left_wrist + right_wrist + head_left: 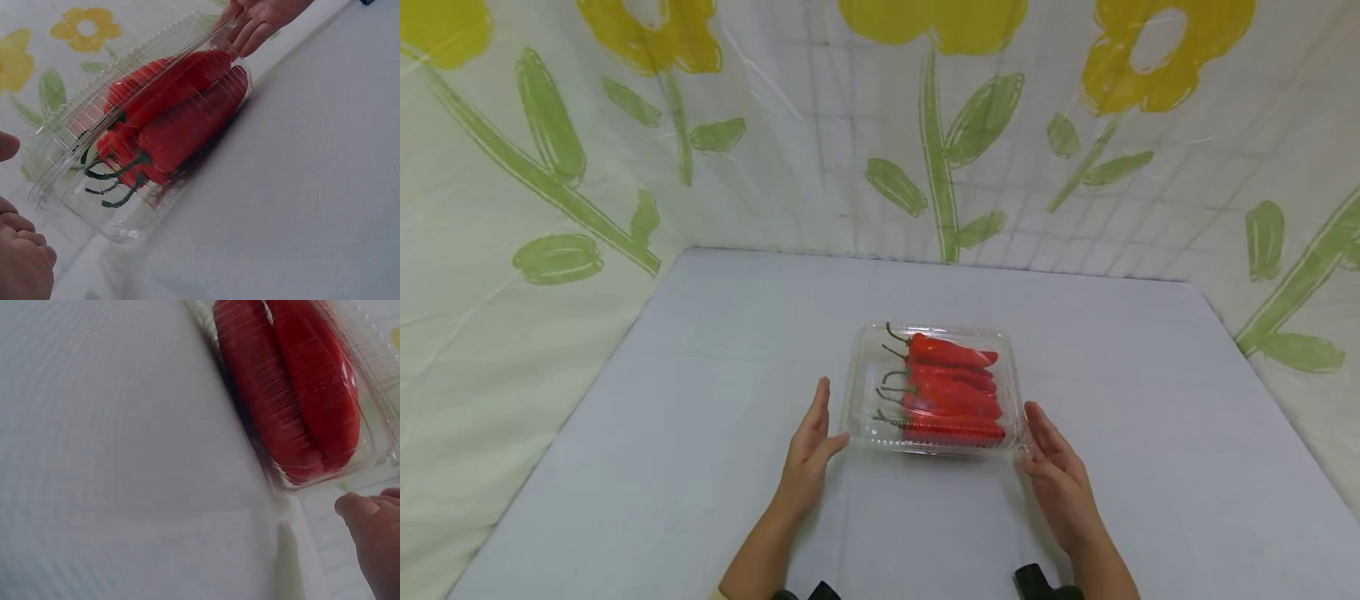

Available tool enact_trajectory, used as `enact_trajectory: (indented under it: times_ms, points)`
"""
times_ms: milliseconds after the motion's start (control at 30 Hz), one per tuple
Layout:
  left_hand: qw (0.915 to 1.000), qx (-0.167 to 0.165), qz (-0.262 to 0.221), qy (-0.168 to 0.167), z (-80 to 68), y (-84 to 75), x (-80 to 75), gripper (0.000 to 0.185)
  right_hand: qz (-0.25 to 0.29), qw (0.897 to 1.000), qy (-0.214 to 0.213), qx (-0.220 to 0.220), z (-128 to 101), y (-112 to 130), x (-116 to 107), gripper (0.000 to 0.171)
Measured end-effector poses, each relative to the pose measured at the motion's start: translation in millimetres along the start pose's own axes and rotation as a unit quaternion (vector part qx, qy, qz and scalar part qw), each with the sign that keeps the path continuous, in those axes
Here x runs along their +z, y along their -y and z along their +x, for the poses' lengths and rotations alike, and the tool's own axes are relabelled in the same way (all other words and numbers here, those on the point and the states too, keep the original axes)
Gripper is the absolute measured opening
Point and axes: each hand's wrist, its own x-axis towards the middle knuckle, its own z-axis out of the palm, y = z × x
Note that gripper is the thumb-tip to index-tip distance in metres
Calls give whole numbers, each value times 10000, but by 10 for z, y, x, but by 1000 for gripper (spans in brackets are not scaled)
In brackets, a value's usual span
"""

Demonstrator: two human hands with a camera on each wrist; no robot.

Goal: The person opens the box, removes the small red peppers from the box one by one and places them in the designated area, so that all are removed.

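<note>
A clear plastic clamshell box (867, 367) sits on the table with its lid down over several red peppers (953, 392), their green stems pointing left. My left hand (808, 454) stands beside the box's left side, fingers straight and thumb toward its front corner. In the left wrist view a gap shows between the left hand (22, 253) and the box. On the other side, my right hand (1060, 479) has extended fingers along the right edge, fingertips right at the rim. The right wrist view shows that thumb (359, 509) just off the box's corner.
The box rests on a white-covered table (737, 333). Behind and beside the table hangs a pale curtain (790, 167) printed with yellow flowers and green leaves. Dark wrist-camera parts (1045, 583) show at the bottom of the head view.
</note>
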Motion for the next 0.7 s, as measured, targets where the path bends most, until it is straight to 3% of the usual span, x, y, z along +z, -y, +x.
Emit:
enact_trajectory:
  times_ms: [133, 233, 533, 700]
  points:
    - [9985, 139, -235, 483, -1, 48, 18, 68, 613, 9973, 332, -220, 16, -31, -8, 60]
    - [9972, 238, -277, 658, 0, 81, 24, 68, 894, 9951, 354, -250, 32, -54, -11, 58]
    - [9978, 198, -224, 597, 3, 90, 26, 71, 1267, 9908, 454, -114, 66, -97, -14, 57]
    - [9961, 409, -342, 707, 19, 124, 31, 72, 1566, 9858, 563, -245, 70, -98, -23, 55]
